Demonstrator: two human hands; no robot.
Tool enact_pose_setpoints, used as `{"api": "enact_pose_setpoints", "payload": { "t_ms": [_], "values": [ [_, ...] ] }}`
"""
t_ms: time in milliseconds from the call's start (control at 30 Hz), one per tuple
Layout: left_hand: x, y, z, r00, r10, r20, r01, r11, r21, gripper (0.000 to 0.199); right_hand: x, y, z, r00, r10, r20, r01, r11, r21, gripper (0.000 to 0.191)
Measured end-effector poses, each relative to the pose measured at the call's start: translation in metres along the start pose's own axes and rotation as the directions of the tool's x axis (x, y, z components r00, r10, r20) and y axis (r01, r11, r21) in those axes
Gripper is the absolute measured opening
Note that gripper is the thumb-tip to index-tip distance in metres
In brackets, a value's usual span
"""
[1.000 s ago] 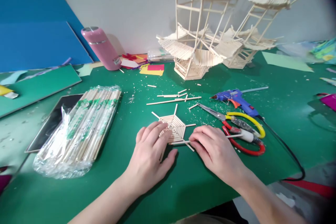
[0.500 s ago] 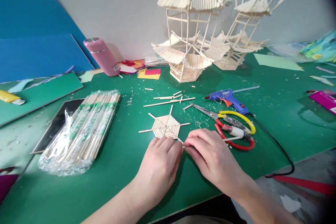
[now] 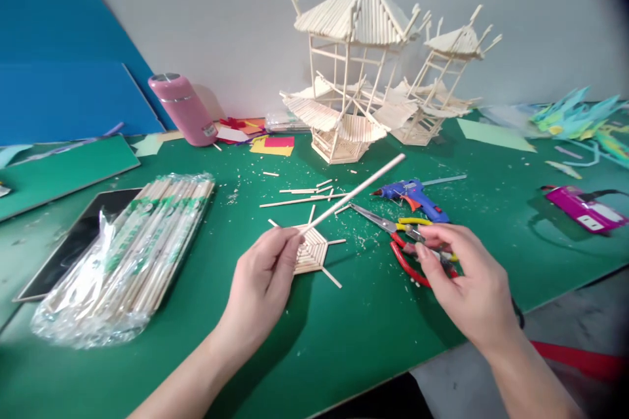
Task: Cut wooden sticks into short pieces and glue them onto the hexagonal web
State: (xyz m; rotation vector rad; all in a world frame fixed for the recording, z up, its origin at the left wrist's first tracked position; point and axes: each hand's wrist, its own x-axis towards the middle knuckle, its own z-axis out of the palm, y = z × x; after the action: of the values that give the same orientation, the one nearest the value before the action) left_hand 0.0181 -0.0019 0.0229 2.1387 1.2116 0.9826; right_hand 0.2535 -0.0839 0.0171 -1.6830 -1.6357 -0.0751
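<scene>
My left hand (image 3: 268,272) pinches one end of a thin wooden stick (image 3: 358,190), which slants up to the right above the table. Under that hand lies a flat web-shaped hexagon of short sticks (image 3: 314,255), partly hidden by my fingers, with spokes poking out past its rim. My right hand (image 3: 466,281) is over the handles of the scissors (image 3: 381,217), its thumb and forefinger apart. The scissors have a yellow and a red handle, partly covered by that hand, and their blades point left. Whether my right fingers touch the handles is unclear.
Behind the scissors lies a blue glue gun (image 3: 413,195). Loose stick pieces (image 3: 302,200) and crumbs are scattered mid-table. Two stick pagodas (image 3: 348,124) stand at the back. To the left are a bagged bundle of sticks (image 3: 142,249) and a pink flask (image 3: 184,111).
My hands have moved apart. The left has shifted left and now holds the stick raised; the right has moved right to the scissors. The camera view has also shifted.
</scene>
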Motion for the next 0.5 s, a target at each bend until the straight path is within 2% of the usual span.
{"api": "enact_pose_setpoints", "payload": {
  "t_ms": [100, 200, 367, 500],
  "values": [
    [-0.001, -0.011, 0.002, 0.996, -0.079, -0.041, 0.076, 0.994, -0.081, 0.017, -0.008, 0.033, -0.004, 0.986, 0.080, 0.149, -0.057, 0.986, -0.155, 0.027],
    [-0.006, -0.018, 0.003, 0.993, -0.111, -0.042, 0.105, 0.987, -0.125, 0.017, -0.010, 0.051, -0.004, 0.959, 0.051, 0.278, 0.015, 0.973, -0.230, 0.041],
    [-0.008, -0.018, 0.003, 0.987, -0.156, -0.035, 0.147, 0.970, -0.195, 0.016, 0.003, 0.060, 0.002, 0.911, 0.072, 0.407, 0.098, 0.919, -0.382, 0.049],
    [-0.008, -0.016, 0.001, 0.980, -0.185, -0.073, 0.166, 0.962, -0.217, 0.016, 0.008, 0.063, 0.003, 0.905, 0.075, 0.419, 0.104, 0.916, -0.388, 0.042]
  ]
}}
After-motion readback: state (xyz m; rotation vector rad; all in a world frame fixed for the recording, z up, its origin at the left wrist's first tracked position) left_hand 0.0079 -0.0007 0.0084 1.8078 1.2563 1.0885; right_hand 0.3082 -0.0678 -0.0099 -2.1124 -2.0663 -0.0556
